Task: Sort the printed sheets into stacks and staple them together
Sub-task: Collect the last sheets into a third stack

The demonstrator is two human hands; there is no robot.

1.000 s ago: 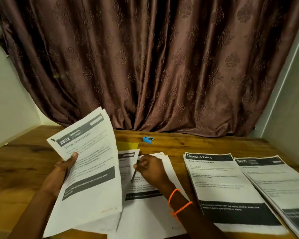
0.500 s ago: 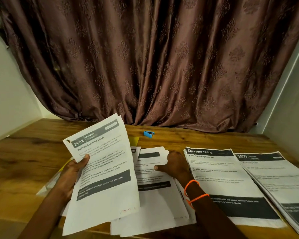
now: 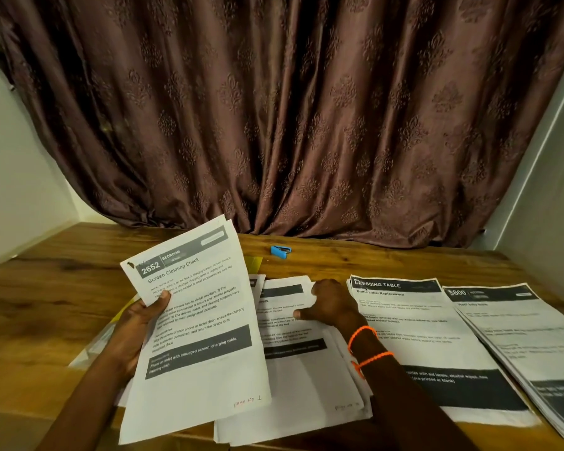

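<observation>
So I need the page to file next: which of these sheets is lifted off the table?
The "Screen Cleaning Check" sheet, numbered 2652, held up by the left hand. The other sheets, including "Dressing Table", lie flat on the table.

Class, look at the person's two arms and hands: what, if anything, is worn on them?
Both forearms are bare, with no sleeves in view. The right wrist carries two thin orange bands, one above the other. The left hand and right hand show no rings or gloves.

right hand [image 3: 331, 304] moved from the middle pile's left edge to its upper right corner; held sheets [image 3: 196, 323] shifted rightward
</observation>
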